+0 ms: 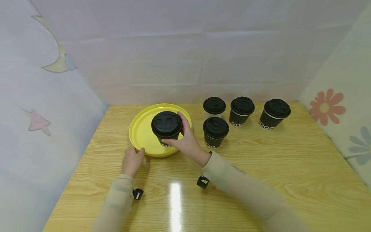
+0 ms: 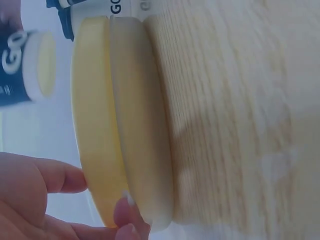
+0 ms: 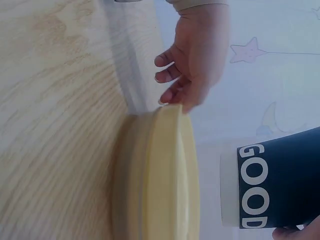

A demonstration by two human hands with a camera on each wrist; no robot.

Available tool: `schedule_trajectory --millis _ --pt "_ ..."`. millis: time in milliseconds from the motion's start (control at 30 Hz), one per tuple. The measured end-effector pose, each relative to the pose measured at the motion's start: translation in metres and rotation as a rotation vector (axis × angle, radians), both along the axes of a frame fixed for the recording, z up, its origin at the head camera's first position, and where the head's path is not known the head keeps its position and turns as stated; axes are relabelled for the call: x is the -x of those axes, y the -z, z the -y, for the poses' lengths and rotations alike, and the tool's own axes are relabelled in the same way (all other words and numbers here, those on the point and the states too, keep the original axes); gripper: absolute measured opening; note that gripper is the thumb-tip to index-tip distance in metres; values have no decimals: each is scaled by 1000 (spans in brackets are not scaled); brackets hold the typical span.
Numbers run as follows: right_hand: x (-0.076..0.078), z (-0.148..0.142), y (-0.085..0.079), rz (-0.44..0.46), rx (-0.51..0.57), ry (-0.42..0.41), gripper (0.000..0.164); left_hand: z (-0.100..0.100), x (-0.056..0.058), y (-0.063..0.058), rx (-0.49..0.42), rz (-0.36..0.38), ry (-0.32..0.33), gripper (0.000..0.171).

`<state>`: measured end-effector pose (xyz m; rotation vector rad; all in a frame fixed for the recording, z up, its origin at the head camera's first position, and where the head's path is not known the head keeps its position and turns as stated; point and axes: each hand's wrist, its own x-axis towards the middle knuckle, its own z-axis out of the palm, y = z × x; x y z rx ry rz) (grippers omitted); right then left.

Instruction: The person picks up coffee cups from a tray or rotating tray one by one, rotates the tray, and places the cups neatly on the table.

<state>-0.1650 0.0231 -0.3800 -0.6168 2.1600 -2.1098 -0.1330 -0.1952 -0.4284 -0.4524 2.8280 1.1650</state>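
A round yellow tray (image 1: 142, 138) lies on the wooden table, with a paler band (image 2: 140, 125) beneath its side wall. My left hand (image 1: 132, 161) pinches the tray's near-left rim between thumb and fingers. In my right hand (image 1: 188, 143) is a black paper coffee cup (image 1: 166, 124) with a black lid, gripped around its side. This cup hangs upright over the tray; in the right wrist view a gap shows between the cup's white bottom edge (image 3: 229, 190) and the tray. White "GOOD" lettering runs around the cup.
Right of the tray stand several lidded cups: one close to it (image 1: 215, 133), one behind (image 1: 214, 108), and two farther right, a middle cup (image 1: 241, 112) and an outer cup (image 1: 272, 117). Printed cloth walls (image 1: 174, 64) enclose the table's back and sides.
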Motion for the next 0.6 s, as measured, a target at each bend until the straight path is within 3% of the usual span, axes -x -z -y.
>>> schedule_trajectory --millis 333,600 --pt "-12 -48 -19 -139 31 37 101 2 -2 -4 -14 21 -15 33" --pt "-21 -79 -28 -117 58 57 105 2 -4 -6 -16 50 -12 37"
